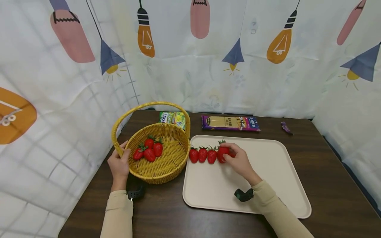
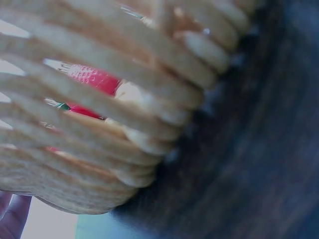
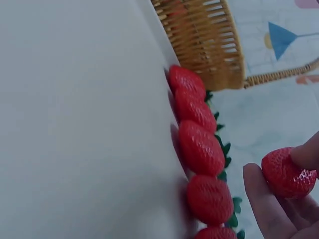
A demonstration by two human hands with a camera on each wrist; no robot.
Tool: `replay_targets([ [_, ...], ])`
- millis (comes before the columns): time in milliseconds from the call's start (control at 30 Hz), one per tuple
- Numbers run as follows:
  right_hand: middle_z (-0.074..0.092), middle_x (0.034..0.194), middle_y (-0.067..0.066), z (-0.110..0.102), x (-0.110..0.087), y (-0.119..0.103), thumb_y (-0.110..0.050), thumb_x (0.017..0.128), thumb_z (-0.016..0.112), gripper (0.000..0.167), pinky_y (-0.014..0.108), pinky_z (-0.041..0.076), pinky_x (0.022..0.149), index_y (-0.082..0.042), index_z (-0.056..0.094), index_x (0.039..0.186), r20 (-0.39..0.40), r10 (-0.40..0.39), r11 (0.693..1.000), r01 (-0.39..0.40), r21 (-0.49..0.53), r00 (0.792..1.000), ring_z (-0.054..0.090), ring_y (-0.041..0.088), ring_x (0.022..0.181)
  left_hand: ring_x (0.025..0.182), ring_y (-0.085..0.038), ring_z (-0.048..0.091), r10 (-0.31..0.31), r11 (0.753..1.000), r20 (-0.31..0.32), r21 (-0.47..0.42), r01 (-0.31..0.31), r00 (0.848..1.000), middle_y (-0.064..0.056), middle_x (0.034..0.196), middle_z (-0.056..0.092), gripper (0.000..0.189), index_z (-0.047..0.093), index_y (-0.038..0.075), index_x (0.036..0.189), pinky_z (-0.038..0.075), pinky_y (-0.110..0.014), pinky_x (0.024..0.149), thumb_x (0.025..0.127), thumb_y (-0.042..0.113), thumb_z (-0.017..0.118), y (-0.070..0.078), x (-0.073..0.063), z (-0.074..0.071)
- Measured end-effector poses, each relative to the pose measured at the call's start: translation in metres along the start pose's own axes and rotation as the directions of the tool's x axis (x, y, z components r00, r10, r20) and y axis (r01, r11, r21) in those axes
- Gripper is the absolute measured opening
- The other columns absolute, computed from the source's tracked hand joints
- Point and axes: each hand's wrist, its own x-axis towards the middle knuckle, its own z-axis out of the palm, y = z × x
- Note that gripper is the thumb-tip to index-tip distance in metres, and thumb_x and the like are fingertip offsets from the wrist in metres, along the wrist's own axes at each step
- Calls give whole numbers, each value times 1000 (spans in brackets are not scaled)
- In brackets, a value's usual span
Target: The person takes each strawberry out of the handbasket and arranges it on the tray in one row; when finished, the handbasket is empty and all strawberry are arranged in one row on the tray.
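With your right hand (image 1: pixel 239 160) pinching the strawberry (image 1: pixel 222 153) at its fingertips, keep it clear of the strawberry row (image 1: pixel 203 155) to that hand's left while your left hand (image 1: pixel 119 166) grips the basket (image 1: pixel 174 145) steady.

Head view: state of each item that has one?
Basket: upright, handle raised, four strawberries inside.
Tray: lying flat, strawberry row on it.
Held strawberry: lifted off tray.
Left grip: holds basket's side.
Right grip: pinches held strawberry.
Long purple packet: lying flat; sealing unclear.
Green packet: partly hidden; sealing unclear.
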Motion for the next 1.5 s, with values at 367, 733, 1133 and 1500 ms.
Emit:
replay_targets([
  [367,57,129,25,-28,2,17,5,89,63,34,24,55,69,7,60,123,-128,26,1000,-28,-12,991,59,43,102,78,-2,56,19,1000,-3,-18,-19,1000,-13,120,68,16,66,-9,85,37,-16,62,92,6,63,-3,1,1],
  [733,55,130,21,-55,19,65,-6,91,67,37,19,54,68,-1,59,126,-237,75,997,-74,15,969,59,40,106,77,-1,56,32,999,7,-29,-32,999,-14,121,67,18,58,-8,80,36,-18,60,92,4,63,-2,2,2],
  [1133,47,140,23,-84,21,83,-12,95,58,45,24,51,78,-3,51,138,29,342,936,-338,-99,939,51,36,114,77,0,55,22,999,23,-49,-21,999,-25,122,63,17,57,-11,77,35,-18,59,91,-2,61,24,-3,-1],
  [1500,50,133,25,-82,19,92,-12,94,61,46,28,56,73,-1,50,137,29,375,925,-372,-72,927,52,33,108,64,-8,44,21,999,-6,-43,-21,1000,-14,120,68,20,57,-8,77,33,-19,56,92,3,63,-1,2,2],
])
